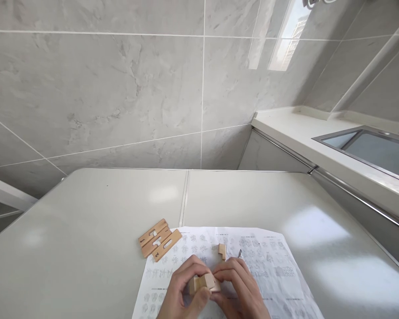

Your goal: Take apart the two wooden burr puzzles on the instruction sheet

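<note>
Light wooden puzzle blocks (204, 282) sit together between my two hands above the printed sheet (279, 274). My left hand (185, 288) is closed around them, thumb in front and fingers behind. From the right side, my right hand (237, 281) pinches the same blocks with bent fingers, which hide part of them. Just beyond my fingers, a small notched wooden piece (221, 251) lies on the sheet. Left of my hands are several flat wooden plates (160, 240) with cut-out slots and dark markings, partly over the sheet's corner.
The white table (86, 235) has a seam down its middle. A thin dark object (240, 253) shows beside my right hand. At the right stands a counter (286, 128) with a sink (372, 146). A grey tiled wall (119, 88) rises behind the table.
</note>
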### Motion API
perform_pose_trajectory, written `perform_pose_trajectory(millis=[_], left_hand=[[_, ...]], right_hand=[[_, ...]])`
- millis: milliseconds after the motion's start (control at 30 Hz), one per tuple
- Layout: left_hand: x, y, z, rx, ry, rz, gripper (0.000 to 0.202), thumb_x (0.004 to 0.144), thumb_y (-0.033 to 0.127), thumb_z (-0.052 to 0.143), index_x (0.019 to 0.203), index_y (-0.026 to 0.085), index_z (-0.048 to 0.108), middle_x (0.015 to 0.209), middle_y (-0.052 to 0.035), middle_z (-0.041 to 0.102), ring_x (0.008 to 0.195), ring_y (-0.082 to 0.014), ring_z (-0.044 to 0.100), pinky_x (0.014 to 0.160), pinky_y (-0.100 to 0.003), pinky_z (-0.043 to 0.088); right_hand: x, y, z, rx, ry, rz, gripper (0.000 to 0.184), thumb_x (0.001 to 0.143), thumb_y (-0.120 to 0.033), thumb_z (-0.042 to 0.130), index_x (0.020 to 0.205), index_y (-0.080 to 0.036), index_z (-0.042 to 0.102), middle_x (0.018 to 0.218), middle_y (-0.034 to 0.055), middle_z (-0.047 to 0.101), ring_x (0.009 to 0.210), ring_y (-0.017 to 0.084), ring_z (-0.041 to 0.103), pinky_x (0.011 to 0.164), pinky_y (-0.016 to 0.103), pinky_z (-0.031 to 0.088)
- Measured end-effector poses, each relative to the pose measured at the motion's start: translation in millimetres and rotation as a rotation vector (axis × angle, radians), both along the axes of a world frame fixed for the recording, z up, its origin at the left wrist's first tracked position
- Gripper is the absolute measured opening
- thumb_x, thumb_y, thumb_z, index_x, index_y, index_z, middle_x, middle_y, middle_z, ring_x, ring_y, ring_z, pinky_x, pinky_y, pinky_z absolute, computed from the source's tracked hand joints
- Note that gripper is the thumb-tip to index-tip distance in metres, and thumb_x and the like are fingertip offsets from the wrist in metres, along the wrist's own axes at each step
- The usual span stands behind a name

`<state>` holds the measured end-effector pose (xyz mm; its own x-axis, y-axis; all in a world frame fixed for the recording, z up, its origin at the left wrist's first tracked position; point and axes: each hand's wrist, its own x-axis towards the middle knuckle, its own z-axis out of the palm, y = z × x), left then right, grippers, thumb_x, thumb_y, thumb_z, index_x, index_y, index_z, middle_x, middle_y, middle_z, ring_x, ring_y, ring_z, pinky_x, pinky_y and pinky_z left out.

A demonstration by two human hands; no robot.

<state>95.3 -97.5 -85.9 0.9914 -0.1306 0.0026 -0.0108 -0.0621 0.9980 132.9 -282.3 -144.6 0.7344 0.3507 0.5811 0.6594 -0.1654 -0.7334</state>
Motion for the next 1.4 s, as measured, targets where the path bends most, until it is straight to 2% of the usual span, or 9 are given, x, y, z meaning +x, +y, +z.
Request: perform_pose_trajectory(millis=[100,233,433,567,833,1033,1167,1300,1400], left_hand=[[2.4,1.9,0.2,-0.007,0.003,-0.011,0.050,0.102,0.068,0.061,0.097,0.019,0.072,0.093,-0.0055,0.055,0.082,-0.0198,0.051,0.074,-0.030,0.037],[11.3,14.4,9.9,-0.006,0.027,-0.131,0.053,0.102,0.069,0.060,0.096,0.018,0.073,0.094,-0.0062,0.058,0.084,-0.0195,0.054,0.075,-0.029,0.040],[15.7,33.0,20.9,-0.070,0.132,-0.278,0.050,0.102,0.065,0.064,0.105,0.016,0.073,0.094,-0.0074,0.062,0.083,-0.0192,0.059,0.075,-0.029,0.049],[14.0,33.6,17.6,-0.103,0.169,-0.262,0.054,0.096,0.070,0.070,0.103,0.016,0.076,0.089,-0.0060,0.063,0.079,-0.0176,0.060,0.073,-0.028,0.050],[17.4,33.6,14.6,-0.162,0.225,-0.233,0.062,0.086,0.075,0.079,0.097,0.014,0.080,0.068,0.0002,0.054,0.060,-0.0115,0.052,0.061,-0.023,0.043],[15.6,32.5,14.7,-0.042,0.199,-0.158,0.066,0.085,0.079,0.076,0.093,0.014,0.084,0.077,-0.0053,0.061,0.068,-0.0156,0.057,0.062,-0.026,0.046],[13.1,27.8,16.6,-0.105,0.225,-0.153,0.063,0.089,0.076,0.074,0.094,0.014,0.079,0.080,-0.0050,0.062,0.072,-0.0160,0.058,0.066,-0.026,0.046],[10.3,23.5,16.7,-0.170,0.221,-0.215,0.066,0.090,0.079,0.071,0.108,0.016,0.073,0.082,-0.0022,0.060,0.073,-0.0139,0.054,0.068,-0.024,0.045],[7.3,20.6,17.1,-0.160,0.166,-0.240,0.067,0.087,0.077,0.077,0.119,0.018,0.069,0.088,-0.0027,0.064,0.077,-0.0158,0.060,0.074,-0.026,0.047]], right_hand=[[-0.9,-0.5,2.9,0.005,0.072,0.012,0.009,0.110,-0.035,0.062,0.112,-0.026,0.062,0.096,0.0052,0.071,0.084,0.025,0.064,0.078,0.038,0.051],[-0.2,-6.5,9.0,0.026,0.193,0.094,0.014,0.109,-0.041,0.063,0.109,-0.028,0.062,0.095,0.0038,0.071,0.086,0.024,0.065,0.080,0.036,0.052],[-2.2,-18.3,11.1,-0.037,0.440,0.213,0.019,0.107,-0.045,0.063,0.110,-0.026,0.065,0.085,0.0021,0.068,0.074,0.020,0.065,0.070,0.029,0.052],[-3.6,-20.9,9.1,-0.046,0.519,0.221,0.019,0.106,-0.045,0.065,0.108,-0.026,0.066,0.076,-0.0002,0.065,0.065,0.018,0.061,0.061,0.025,0.050],[-2.1,-22.0,3.4,-0.104,0.362,0.188,0.012,0.105,-0.038,0.069,0.112,-0.029,0.064,0.082,-0.0004,0.073,0.067,0.017,0.067,0.066,0.023,0.056],[-0.9,-22.5,7.7,-0.102,0.367,0.184,0.013,0.106,-0.039,0.068,0.113,-0.028,0.066,0.082,0.0007,0.073,0.068,0.018,0.068,0.067,0.024,0.056],[-4.5,-19.0,15.9,-0.011,0.538,0.184,0.022,0.104,-0.048,0.069,0.104,-0.026,0.069,0.079,0.0023,0.072,0.069,0.019,0.067,0.067,0.027,0.054],[-11.9,-10.9,21.9,0.230,0.886,0.258,0.042,0.100,-0.064,0.069,0.100,-0.023,0.066,0.076,0.0025,0.069,0.060,0.016,0.064,0.058,0.027,0.050],[-14.3,-7.7,23.9,0.359,1.053,0.276,0.047,0.095,-0.068,0.074,0.101,-0.023,0.063,0.070,-0.0013,0.062,0.053,0.014,0.060,0.052,0.024,0.046]])
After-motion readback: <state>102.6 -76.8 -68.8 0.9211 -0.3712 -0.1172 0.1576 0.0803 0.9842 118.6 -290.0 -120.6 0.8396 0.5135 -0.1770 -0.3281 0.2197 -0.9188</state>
